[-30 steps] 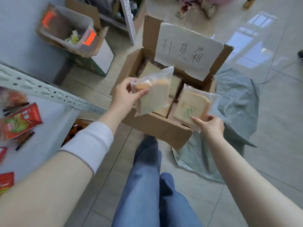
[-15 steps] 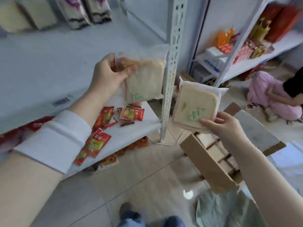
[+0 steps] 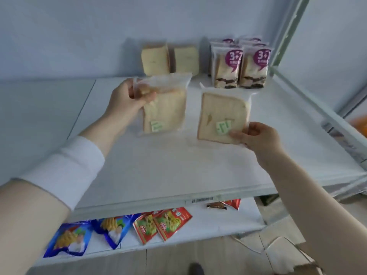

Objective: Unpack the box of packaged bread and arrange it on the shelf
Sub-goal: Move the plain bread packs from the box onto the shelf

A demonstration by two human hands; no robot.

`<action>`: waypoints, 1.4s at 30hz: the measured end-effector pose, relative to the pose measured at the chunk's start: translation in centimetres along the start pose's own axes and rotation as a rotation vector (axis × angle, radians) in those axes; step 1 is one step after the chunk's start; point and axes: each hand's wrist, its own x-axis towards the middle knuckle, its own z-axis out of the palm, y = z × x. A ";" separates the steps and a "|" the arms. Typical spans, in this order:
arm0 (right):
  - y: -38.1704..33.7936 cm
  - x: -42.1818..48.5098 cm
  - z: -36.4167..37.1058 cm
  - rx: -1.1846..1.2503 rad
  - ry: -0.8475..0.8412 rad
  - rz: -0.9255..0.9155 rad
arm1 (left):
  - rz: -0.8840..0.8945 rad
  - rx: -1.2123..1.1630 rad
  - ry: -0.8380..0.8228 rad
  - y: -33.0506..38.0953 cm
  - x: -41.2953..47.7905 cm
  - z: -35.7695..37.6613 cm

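1. Placing both packets on the shelf (image 3: 158,165) is judged to be the step in hand, since each is gripped over its white surface. Whether either lower edge touches it cannot be told.
2. The left bread packet (image 3: 166,110) is pinched at its upper left corner by the left hand (image 3: 129,100), thumb in front and fingers behind, left of centre in the frame.
3. The right bread packet (image 3: 220,116) is pinched at its lower right corner by the right hand (image 3: 256,136), just right of centre, with its face tilted toward the camera.
4. The two packets are held near each other but apart, with bare shelf seen between them.
5. Two plain bread packets (image 3: 170,59) are seen standing against the back wall in the upper middle, with purple-labelled packets (image 3: 241,68) just beside them to the right.
6. It is advised that the new packets be stood upright in front of the plain ones, with labels outward and edges lined up.
7. Release is best delayed until each base is seated. The film is judged slippery, and the slices are judged soft enough to be dented by a hard pinch.
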 end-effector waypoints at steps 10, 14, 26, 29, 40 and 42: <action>-3.3 19.4 11.6 -0.043 0.014 -0.105 | -0.064 -0.022 0.123 -5.8 17.2 1.0; -3.4 23.5 14.7 -0.114 0.091 -0.150 | -0.040 -0.028 0.193 -7.4 21.8 1.8; -3.0 26.1 17.9 -0.255 0.288 -0.219 | -0.054 0.112 0.417 -8.6 25.4 3.9; -3.3 25.8 18.0 -0.303 0.252 -0.193 | -0.079 0.188 0.404 -8.2 25.1 3.9; -4.1 13.0 14.2 -0.974 0.084 -0.449 | 0.317 1.023 -0.068 -3.0 12.7 1.6; -3.2 9.1 12.4 -1.095 0.086 -0.402 | 0.395 1.125 -0.262 -2.4 8.3 2.7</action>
